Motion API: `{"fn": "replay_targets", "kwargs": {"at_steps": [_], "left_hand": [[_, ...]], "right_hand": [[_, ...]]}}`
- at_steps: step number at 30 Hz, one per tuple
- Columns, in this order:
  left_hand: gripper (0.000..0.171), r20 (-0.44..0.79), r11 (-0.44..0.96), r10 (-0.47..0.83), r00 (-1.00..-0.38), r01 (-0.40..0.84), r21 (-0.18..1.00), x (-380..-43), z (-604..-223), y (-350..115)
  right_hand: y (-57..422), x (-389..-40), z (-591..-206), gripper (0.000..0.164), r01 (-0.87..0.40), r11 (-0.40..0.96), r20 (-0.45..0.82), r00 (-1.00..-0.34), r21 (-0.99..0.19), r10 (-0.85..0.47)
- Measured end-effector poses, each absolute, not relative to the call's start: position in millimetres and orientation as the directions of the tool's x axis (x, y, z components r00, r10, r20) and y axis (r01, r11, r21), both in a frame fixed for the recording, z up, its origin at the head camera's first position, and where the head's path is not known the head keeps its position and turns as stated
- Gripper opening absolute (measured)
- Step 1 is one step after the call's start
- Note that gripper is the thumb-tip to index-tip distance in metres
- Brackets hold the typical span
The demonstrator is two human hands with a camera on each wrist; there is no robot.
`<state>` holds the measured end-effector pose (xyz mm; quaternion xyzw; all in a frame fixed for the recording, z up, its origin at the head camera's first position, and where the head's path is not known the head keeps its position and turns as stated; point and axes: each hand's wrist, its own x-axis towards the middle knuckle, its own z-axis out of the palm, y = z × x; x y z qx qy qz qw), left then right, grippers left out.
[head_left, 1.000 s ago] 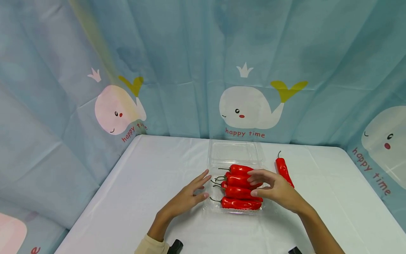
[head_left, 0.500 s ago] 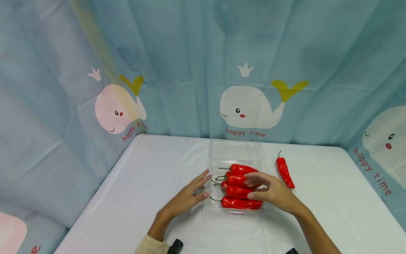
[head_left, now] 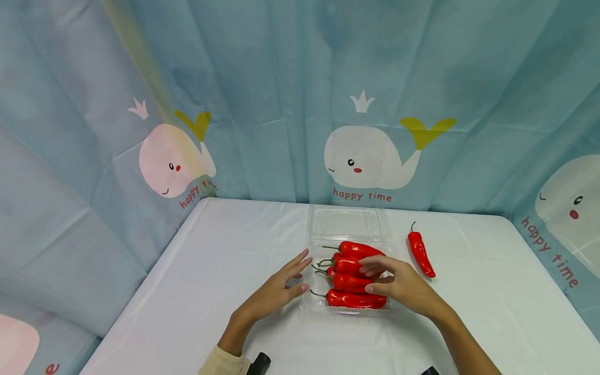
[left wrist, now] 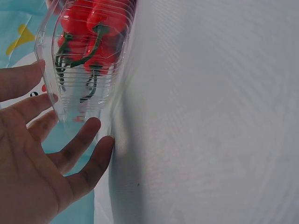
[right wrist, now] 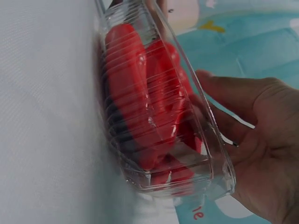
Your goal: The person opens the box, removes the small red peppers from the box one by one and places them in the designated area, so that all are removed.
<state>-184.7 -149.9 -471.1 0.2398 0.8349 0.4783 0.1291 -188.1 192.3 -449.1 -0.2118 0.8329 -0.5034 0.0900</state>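
Several glossy red peppers (head_left: pixel 351 284) with green stems lie side by side in a clear plastic clamshell box (head_left: pixel 344 311), its lid (head_left: pixel 347 223) laid back behind it. At the box's left wall is my left hand (head_left: pixel 276 294), fingers spread; the left wrist view has the thumb and some fingertips at the rim. My right hand (head_left: pixel 405 286) reaches over the right wall, with fingers above the peppers' tips and a gap between thumb and fingers. In the right wrist view its fingers are partly behind the clear wall, so contact with a pepper is unclear.
A single red pepper (head_left: pixel 421 254) lies on the white tablecloth (head_left: pixel 492 291) to the right of the box. Behind the table hangs a blue curtain (head_left: pixel 262 156) printed with whales.
My right hand has shifted slightly left, further over the peppers, and then nearly stopped. The loose pepper at right now shows in full. My left hand has stayed in place.
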Motion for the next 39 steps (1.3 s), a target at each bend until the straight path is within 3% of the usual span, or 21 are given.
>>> {"fn": "replay_targets", "kwargs": {"at_steps": [21, 39], "left_hand": [[0.063, 0.005, 0.434, 0.514, -0.858, 0.265, 0.861, -184.8, -471.1, -149.1], [0.064, 0.006, 0.435, 0.513, -0.859, 0.265, 0.861, -185.5, -472.1, -149.0]], "right_hand": [[180.7, -185.0, -447.9, 0.039, -0.305, 0.531, 0.063, -0.903, -0.791, -0.425], [175.7, -182.9, -450.9, 0.04, -0.298, 0.626, 0.062, -0.927, -0.72, -0.37]]}}
